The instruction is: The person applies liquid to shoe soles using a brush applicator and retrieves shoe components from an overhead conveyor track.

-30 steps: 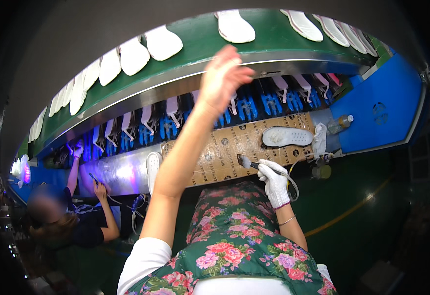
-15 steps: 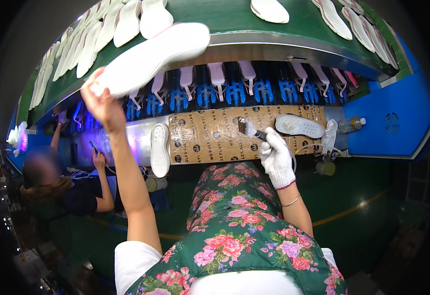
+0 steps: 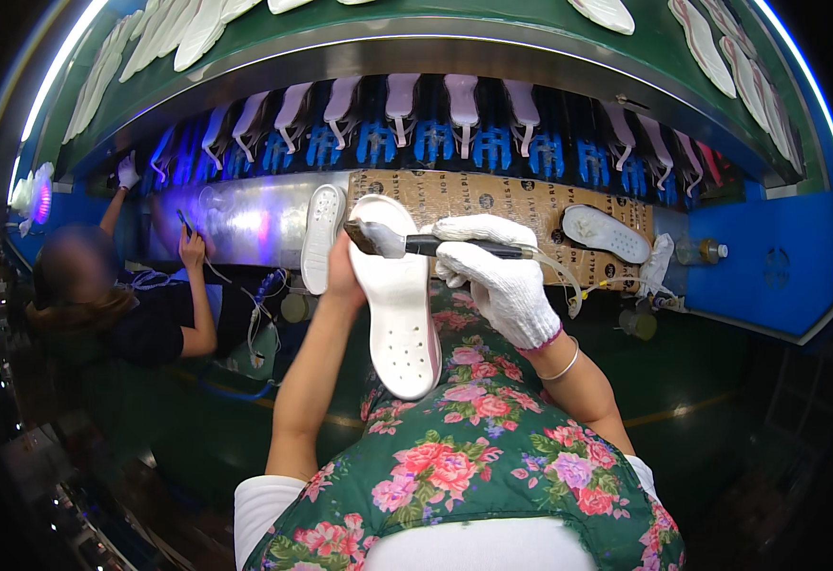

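My bare left hand (image 3: pixel 342 274) grips the left edge of a white shoe sole (image 3: pixel 399 314) held above my lap. Small holes dot the sole's near end, and a pinkish band runs along its side. In my gloved right hand (image 3: pixel 504 276) is a flat brush (image 3: pixel 424 246) with a dark handle and a thin hose at its back end. The bristles point left, over the far part of the sole; whether they touch it I cannot tell. Another white sole (image 3: pixel 322 238) lies left of the cardboard sheet (image 3: pixel 492 200).
A sole-shaped piece (image 3: pixel 608 234) with whitish residue lies on the cardboard, near a clear bottle (image 3: pixel 700 251). Behind runs a row of lilac shoe uppers (image 3: pixel 402 100) on blue holders. Above, a green belt (image 3: pixel 492 21) carries several soles. At left sits a co-worker (image 3: pixel 150 314).
My left hand has brought the sole from the belt's edge down and toward me, upright before my body. My right hand has moved the brush left, over the sole.
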{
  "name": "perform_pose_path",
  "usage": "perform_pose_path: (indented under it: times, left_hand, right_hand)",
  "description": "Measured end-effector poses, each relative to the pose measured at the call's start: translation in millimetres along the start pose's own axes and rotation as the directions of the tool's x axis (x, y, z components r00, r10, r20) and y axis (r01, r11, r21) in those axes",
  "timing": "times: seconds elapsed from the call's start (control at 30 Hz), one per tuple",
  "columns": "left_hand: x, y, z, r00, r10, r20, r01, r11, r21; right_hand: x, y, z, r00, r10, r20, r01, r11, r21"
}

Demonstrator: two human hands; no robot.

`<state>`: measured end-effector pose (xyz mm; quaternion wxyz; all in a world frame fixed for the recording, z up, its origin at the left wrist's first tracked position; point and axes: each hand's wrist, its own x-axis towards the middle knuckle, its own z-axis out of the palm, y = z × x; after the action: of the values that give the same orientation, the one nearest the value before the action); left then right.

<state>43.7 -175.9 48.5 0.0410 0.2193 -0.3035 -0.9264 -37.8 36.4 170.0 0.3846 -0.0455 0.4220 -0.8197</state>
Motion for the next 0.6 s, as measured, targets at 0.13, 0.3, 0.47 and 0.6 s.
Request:
perform_pose_path:
  times: [0.13,0.3,0.47,0.6]
  left_hand:
    - [-48,-38,29,0.977,-0.211,0.018,0.206,0.924,-0.324]
    - [-52,-39,42,0.851,-0.251,0.461,0.396,0.883,-0.25]
    - [-39,-33,73,0.919,-0.194,0.344,0.258,0.954,-0.151]
    - [-45,-42,81,0.902,-0.192,0.388,0.245,0.965,-0.09]
  right_hand:
    - [1,-5,3,0.988,-0.155,-0.001,0.147,0.94,-0.307]
    - [-5,-14,4,0.98,-0.199,0.011,0.177,0.846,-0.503]
    - [13,-17,-7,0.69,-0.603,0.401,0.63,0.227,-0.743]
    - [25,-23,-3,0.601,-0.63,0.492,0.636,0.004,-0.772]
